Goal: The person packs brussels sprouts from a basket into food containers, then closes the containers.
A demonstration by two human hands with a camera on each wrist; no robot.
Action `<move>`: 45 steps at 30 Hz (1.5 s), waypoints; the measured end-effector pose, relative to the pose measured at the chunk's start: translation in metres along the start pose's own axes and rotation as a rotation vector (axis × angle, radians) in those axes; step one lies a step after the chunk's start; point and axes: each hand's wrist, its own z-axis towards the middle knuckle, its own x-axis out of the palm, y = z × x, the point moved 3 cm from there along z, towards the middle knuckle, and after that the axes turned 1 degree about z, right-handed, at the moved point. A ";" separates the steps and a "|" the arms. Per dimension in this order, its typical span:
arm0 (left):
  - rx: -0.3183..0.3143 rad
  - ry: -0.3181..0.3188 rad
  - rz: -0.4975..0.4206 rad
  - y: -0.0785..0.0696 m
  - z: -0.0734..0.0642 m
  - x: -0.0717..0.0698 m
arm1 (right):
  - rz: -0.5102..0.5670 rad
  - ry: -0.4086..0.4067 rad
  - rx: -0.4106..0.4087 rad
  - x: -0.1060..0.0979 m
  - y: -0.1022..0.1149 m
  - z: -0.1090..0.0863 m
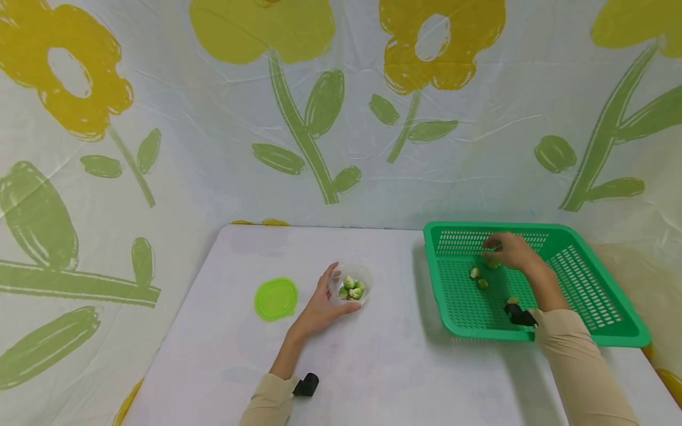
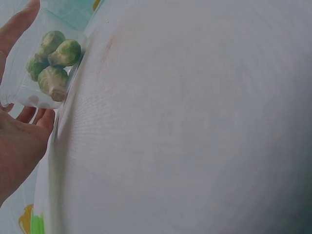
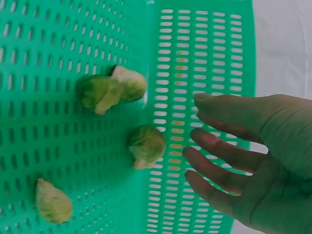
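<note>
My left hand [image 1: 322,310] holds a clear plastic container [image 1: 367,273] from the side, thumb and fingers spread around its wall. Inside it lie several green Brussels sprouts [image 2: 64,52], plainly seen through the plastic in the left wrist view. Over the far part of a green plastic basket [image 1: 452,316] is my right hand [image 1: 510,251], its fingers loosely bent and nothing between them. Several more Brussels sprouts [image 3: 53,202] are scattered in the basket. One sprout [image 3: 147,146] is close to the right fingertips, near the basket's slotted wall.
A bright green lid [image 1: 276,299] lies flat on the white table [image 1: 394,367], left of the container. The basket's raised rim [image 1: 495,226] stands at the table's right side. Behind the table hangs a flower-printed cloth [image 1: 469,160].
</note>
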 end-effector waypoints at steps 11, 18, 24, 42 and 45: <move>-0.007 -0.001 0.003 0.000 0.001 -0.001 | -0.010 0.054 0.030 0.005 -0.017 0.001; -0.019 -0.001 -0.004 -0.002 0.000 0.000 | -0.019 0.092 0.027 0.008 -0.024 0.001; -0.014 -0.002 -0.008 0.000 -0.001 0.000 | -0.030 0.095 0.029 0.010 -0.024 0.000; -0.011 0.005 -0.003 -0.001 -0.002 0.000 | -0.103 0.074 0.011 0.013 -0.017 0.003; -0.014 0.003 0.001 -0.001 -0.002 0.000 | -0.105 0.073 0.007 0.013 -0.019 0.003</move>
